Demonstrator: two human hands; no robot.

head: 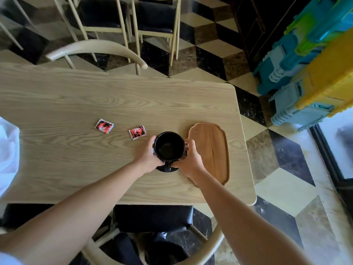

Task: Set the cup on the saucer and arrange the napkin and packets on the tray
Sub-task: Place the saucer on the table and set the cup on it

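Table [76,96], right end: left hand [148,155] and right hand [191,159] curl fingers round cup [169,147] over saucer [162,169]; judged rigid, smooth, breakable, so hold the walls.

We log: glossy black round ceramic cup [169,150], black round saucer [161,169], warm brown grained oblong wooden tray [212,150], red-black-white printed square packet [104,126], second matching packet [137,132], pale beige wavy-grain wooden table [76,104], black-cream-brown cube-pattern tiled floor [219,54], teal, green and yellow plastic stack [305,60].

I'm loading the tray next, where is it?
In the head view, the tray lies at the right end of the table, just right of the cup, its left edge under the right hand.
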